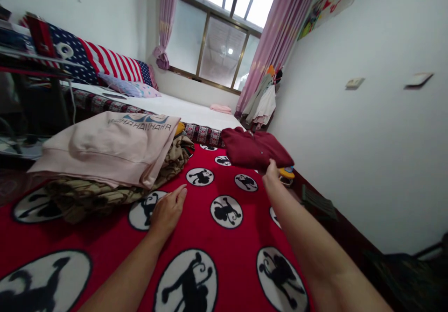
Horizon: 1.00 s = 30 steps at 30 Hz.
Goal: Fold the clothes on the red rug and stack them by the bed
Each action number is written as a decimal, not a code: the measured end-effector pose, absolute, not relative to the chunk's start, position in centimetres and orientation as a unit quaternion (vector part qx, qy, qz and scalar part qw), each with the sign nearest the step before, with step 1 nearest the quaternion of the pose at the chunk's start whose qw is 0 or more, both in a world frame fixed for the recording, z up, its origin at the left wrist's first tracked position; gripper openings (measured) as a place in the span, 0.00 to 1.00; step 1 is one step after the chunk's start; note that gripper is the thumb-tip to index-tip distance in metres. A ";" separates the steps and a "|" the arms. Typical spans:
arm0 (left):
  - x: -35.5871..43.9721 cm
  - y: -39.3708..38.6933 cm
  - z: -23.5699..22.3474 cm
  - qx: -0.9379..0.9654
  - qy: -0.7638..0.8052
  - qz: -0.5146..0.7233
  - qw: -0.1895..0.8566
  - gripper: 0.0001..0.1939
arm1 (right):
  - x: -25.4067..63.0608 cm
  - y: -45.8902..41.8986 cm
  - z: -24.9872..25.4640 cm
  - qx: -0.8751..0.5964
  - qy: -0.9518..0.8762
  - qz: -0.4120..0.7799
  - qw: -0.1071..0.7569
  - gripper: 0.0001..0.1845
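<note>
A folded dark red garment (257, 148) with small buttons is at the far right part of the red blanket. My right hand (271, 174) grips its near edge; most of the fingers are hidden by the cloth. Lower and to the left, my left hand (170, 209) is open with its fingers stretched out, at the red blanket (196, 209) printed with black monkey figures in white ovals. Beside that hand lies a pale pink sweatshirt (108, 146) with dark lettering, on top of a bunched camouflage-patterned cloth (101, 200).
Beyond the blanket is a white-covered bed (182, 109) with pillows and a folded pink cloth (220, 109). A cluttered desk (31, 69) stands at left. Clothes (264, 104) hang by the curtain. A dark green stool-like object (318, 202) sits by the right wall.
</note>
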<state>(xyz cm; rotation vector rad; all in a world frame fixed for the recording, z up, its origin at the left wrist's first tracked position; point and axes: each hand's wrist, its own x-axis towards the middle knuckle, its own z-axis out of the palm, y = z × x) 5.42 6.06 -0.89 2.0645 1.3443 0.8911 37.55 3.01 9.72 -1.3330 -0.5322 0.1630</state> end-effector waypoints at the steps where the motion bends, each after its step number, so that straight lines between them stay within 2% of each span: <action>1: 5.5 6.1 -0.9 0.763 0.496 0.328 0.255 0.27 | 36.9 2.0 7.0 -0.631 -0.223 0.079 0.738 0.16; 4: 5.5 6.1 -1.0 0.768 0.496 0.321 0.247 0.26 | 34.9 -0.7 0.5 -0.674 -0.197 0.089 0.707 0.20; 7: 5.6 6.0 -1.1 0.773 0.496 0.315 0.238 0.25 | 34.2 -2.1 -1.7 -0.694 -0.255 0.071 0.669 0.23; 12: 5.6 6.1 -1.3 0.777 0.491 0.317 0.232 0.24 | 35.1 -0.3 2.1 -0.704 -0.486 -0.125 0.504 0.20; 17: 5.7 6.2 -1.6 0.779 0.475 0.341 0.229 0.22 | 35.7 2.5 4.8 -0.738 -0.564 -0.253 0.271 0.25; 19: 5.7 6.3 -1.8 0.779 0.472 0.346 0.226 0.22 | 36.0 3.2 3.7 -0.786 -0.548 -0.233 0.167 0.29; 21: 5.7 6.3 -2.0 0.782 0.469 0.344 0.224 0.22 | 36.6 3.6 2.0 -0.846 -0.495 -0.171 0.102 0.33; 24: 5.6 6.3 -2.1 0.791 0.462 0.337 0.218 0.21 | 38.1 3.9 0.6 -0.882 -0.456 -0.096 0.068 0.39; 27: 5.7 6.1 -1.9 0.796 0.462 0.332 0.205 0.20 | 40.4 3.5 1.5 -0.845 -0.534 -0.035 0.019 0.45; 30: 5.7 6.0 -1.7 0.804 0.457 0.327 0.195 0.18 | 42.5 2.3 2.5 -0.795 -0.606 -0.024 -0.020 0.45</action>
